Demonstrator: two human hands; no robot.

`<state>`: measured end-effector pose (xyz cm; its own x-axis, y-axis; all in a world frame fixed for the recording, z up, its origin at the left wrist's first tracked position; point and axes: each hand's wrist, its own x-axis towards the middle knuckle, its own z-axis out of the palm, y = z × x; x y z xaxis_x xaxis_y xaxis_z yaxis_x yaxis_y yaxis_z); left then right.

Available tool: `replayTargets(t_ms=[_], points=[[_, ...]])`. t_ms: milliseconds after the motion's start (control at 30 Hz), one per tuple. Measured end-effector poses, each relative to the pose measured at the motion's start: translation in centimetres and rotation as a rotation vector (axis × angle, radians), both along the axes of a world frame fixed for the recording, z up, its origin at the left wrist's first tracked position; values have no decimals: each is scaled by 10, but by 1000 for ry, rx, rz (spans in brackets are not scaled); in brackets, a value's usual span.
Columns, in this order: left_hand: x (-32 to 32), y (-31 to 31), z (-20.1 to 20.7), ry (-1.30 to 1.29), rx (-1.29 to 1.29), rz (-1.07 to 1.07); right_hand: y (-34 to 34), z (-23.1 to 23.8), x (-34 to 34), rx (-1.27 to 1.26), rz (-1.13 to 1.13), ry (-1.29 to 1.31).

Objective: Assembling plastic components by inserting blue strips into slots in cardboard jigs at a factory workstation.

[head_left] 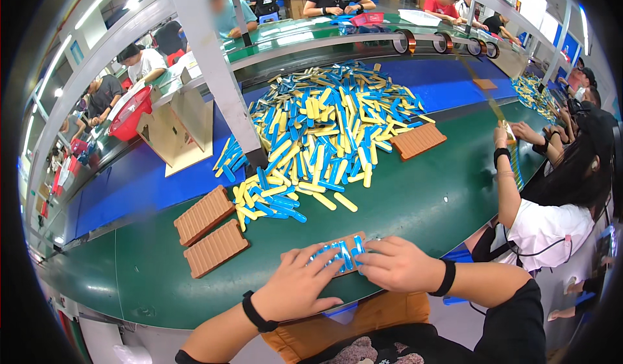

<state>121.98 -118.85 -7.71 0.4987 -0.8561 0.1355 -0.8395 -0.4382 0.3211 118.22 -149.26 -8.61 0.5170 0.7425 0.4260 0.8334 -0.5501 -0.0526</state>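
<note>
In front of my body, a brown grooved block (pixel 349 241) lies on the green work surface. Several glossy blue strips (pixel 345 255) with rounded ends rest across its grooves. My left hand (pixel 300 279) lies over the block's left part, its fingers stretched out on the strips and its thumb apart. At the block's right end, the fingers of my right hand (pixel 399 263) are bent and closed on a blue strip (pixel 358 244). Those fingertips partly hide that strip. Beyond both hands spreads a large heap of yellow and blue strips (pixel 324 130).
Two spare brown grooved blocks (pixel 211 241) lie left of my hands; another block (pixel 418 141) touches the heap's right side. A grey metal post (pixel 224 72) rises at the heap's left. A wooden stand (pixel 175 130) is farther left. A co-worker (pixel 551 215) works close on my right.
</note>
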Motion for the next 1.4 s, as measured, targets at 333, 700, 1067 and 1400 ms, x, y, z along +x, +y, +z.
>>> replayTargets(t_ms=[333,700,1067,1400], points=[[4,-14,-9,-121,147,-81,11,-12,2,-168,-99,88],[17,-21,-4,-140,149,-116,6,-14,5,-35,-93,281],[18,-22,-3,-142,189,-144,-6,-4,-10,76,-204,343],[24,-8,19,-11,53,-126,-20,-28,-73,428,-427,361]])
